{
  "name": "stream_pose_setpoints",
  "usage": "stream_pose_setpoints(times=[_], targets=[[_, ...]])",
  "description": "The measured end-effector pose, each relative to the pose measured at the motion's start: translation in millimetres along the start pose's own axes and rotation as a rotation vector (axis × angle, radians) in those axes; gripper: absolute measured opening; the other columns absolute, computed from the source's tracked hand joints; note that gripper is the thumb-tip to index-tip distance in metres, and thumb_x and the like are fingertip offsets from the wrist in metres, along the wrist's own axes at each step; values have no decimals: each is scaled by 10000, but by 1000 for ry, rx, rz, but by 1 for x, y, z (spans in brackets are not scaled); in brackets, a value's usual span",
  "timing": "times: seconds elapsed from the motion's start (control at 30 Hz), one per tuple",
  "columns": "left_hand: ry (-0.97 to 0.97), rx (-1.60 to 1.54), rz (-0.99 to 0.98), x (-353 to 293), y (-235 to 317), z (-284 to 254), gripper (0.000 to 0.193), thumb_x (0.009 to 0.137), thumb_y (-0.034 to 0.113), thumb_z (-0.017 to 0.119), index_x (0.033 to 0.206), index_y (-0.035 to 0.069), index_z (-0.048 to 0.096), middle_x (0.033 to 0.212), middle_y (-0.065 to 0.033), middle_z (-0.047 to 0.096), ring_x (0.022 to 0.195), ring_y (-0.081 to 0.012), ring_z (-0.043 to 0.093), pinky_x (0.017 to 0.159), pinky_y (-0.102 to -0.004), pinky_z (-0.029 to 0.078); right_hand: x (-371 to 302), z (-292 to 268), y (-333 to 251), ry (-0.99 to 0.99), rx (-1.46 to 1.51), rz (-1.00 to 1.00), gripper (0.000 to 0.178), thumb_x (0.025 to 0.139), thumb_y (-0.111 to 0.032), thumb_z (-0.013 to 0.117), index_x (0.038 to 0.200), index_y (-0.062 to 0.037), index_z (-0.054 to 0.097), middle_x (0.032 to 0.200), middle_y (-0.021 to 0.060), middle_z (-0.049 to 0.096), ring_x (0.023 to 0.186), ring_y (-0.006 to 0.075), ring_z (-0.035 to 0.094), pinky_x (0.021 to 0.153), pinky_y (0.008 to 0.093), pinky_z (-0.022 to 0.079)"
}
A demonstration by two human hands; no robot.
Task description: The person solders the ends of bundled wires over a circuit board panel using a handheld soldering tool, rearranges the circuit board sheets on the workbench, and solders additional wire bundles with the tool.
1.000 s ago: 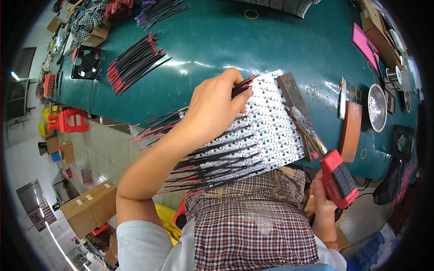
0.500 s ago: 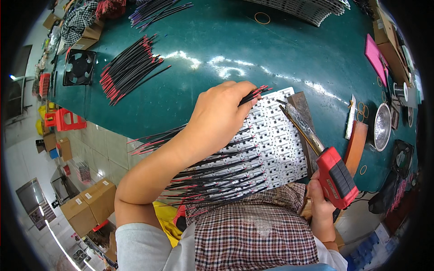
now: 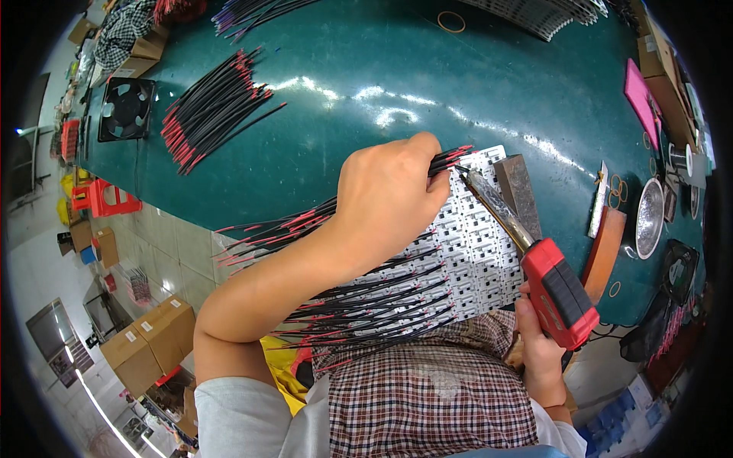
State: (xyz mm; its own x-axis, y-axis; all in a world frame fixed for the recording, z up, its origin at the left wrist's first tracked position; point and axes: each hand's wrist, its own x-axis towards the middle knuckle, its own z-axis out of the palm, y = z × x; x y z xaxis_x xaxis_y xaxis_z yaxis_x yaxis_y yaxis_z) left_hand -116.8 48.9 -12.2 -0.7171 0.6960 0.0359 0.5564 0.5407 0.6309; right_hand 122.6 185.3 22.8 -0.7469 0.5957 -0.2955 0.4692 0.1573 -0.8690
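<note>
My left hand (image 3: 393, 195) is closed round a small bunch of black wires (image 3: 450, 159) whose red-tipped ends stick out past the fingers. Below it lies a white panel of small circuit boards (image 3: 489, 252), with rows of black wires (image 3: 382, 294) running off its left side. In my right hand (image 3: 540, 347) is a red and black soldering gun (image 3: 561, 294), gripped from below. Its tip points up and left and is close beside the held wire ends; whether they touch I cannot tell. A dark metal bar (image 3: 519, 195) rests along the panel's right edge.
A pile of red-tipped black wires (image 3: 217, 111) lies at the back left near a black fan (image 3: 126, 109). To the right are a metal bowl (image 3: 649, 219), an orange-brown strip (image 3: 605, 256) and a pink sheet (image 3: 640, 98). More panels (image 3: 542, 17) are stacked at the back.
My left hand has shifted slightly right with the wires. The soldering gun has moved a little left, bringing its tip close to the wire ends. The whole view has shifted slightly.
</note>
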Motion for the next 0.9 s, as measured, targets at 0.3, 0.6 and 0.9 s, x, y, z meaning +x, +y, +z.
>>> stream_pose_setpoints(times=[0.3, 0.6, 0.9], targets=[[37, 29, 60, -1, -1, 3, 155, 828, 133, 746, 835, 24, 637, 670, -124, 659, 583, -287, 667, 553, -386, 509, 0, 0, 6, -17, -4, 14, 214, 809, -70, 784, 996, -7, 703, 865, 101, 681, 747, 221, 683, 678, 332, 534], [53, 44, 84, -1, -1, 5, 155, 830, 120, 748, 819, 31, 621, 664, -121, 655, 574, -286, 665, 536, -386, 501, 5, 1, 2, -31, -48, 53, 224, 810, -81, 791, 1001, -7, 702, 846, 92, 672, 725, 213, 669, 662, 330, 523], [42, 60, 81, -2, -1, 6, 163, 824, 119, 752, 808, 34, 614, 653, -115, 649, 571, -283, 663, 533, -389, 500, 0, -1, 4, 12, 7, 34, 233, 809, -63, 795, 1020, -5, 713, 860, 88, 697, 746, 195, 675, 679, 326, 528]])
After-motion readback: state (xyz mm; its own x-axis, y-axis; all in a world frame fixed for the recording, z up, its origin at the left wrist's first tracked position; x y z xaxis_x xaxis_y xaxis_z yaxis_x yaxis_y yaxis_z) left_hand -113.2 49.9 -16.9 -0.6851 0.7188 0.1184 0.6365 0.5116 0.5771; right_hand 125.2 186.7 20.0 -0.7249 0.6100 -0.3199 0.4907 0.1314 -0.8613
